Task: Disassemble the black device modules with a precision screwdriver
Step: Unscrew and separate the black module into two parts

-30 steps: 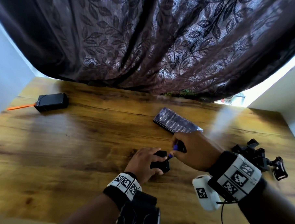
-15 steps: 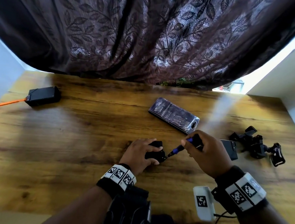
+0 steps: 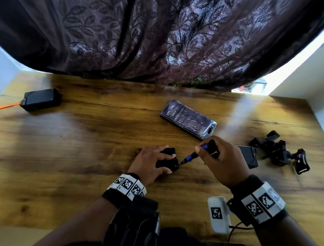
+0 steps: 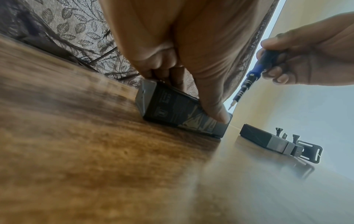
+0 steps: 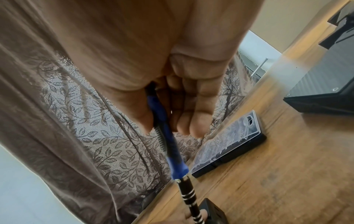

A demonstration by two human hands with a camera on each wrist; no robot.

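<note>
Head view: near the table's middle, the left hand clamps a black module against the wood, while the right hand, fingers wrapped round it, aims the screwdriver at the module's right end. Left wrist view: the bit hovers just above that end. Right wrist view: the bit case lies beyond.
</note>
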